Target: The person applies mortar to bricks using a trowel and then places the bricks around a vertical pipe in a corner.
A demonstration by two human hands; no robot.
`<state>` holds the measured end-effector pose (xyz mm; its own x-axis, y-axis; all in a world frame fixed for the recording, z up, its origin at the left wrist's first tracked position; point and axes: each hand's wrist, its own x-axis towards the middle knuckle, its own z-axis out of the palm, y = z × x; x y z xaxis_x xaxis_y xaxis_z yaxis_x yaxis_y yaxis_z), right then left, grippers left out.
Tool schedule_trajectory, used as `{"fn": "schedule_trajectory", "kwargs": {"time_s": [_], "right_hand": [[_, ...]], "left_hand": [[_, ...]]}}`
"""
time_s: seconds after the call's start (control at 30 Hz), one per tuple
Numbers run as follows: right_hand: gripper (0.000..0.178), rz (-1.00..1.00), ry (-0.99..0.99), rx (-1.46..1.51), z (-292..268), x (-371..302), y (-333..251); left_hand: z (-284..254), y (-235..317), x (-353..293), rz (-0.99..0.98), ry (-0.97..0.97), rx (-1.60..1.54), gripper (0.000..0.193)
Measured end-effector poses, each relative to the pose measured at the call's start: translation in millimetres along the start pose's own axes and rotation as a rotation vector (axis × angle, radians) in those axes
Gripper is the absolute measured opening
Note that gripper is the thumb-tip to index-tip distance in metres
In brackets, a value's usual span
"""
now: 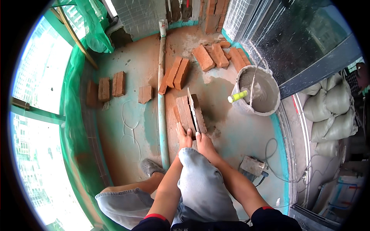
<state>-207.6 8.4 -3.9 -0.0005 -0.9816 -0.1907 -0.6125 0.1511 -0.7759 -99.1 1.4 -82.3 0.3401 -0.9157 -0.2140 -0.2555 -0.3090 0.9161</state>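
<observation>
Two clay bricks lie close together in front of my knee: a left brick point(184, 112) and a right brick point(200, 113). My left hand point(184, 136) is closed on the near end of the left brick, fingers along its side and thumb at its end. Between the bricks stands a long thin blade point(193, 107), pale with mortar and seen nearly edge-on. My right hand point(206, 145) is closed at the blade's near end; the grip itself is hidden.
Beyond lie loose bricks point(179, 74) and a brick pile point(211, 56). A mortar bucket point(266, 109) with a yellow-green tool handle point(237, 96) stands right. A pipe point(162, 92) runs along the floor at left. A corded power tool point(252, 166) and full sacks point(334, 101) are at right.
</observation>
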Motion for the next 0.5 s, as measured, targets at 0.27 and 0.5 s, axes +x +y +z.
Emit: {"fn": "schedule_trajectory", "kwargs": {"time_s": [0.27, 0.5], "right_hand": [[0.031, -0.052, -0.057, 0.205, -77, -52, -5], [0.033, 0.221, 0.036, 0.101, -104, -152, 89]], "left_hand": [[-13, 0, 2, -0.015, 0.01, 0.068, 0.071], [-3, 53, 15, 0.005, 0.114, 0.376, 0.102]]}}
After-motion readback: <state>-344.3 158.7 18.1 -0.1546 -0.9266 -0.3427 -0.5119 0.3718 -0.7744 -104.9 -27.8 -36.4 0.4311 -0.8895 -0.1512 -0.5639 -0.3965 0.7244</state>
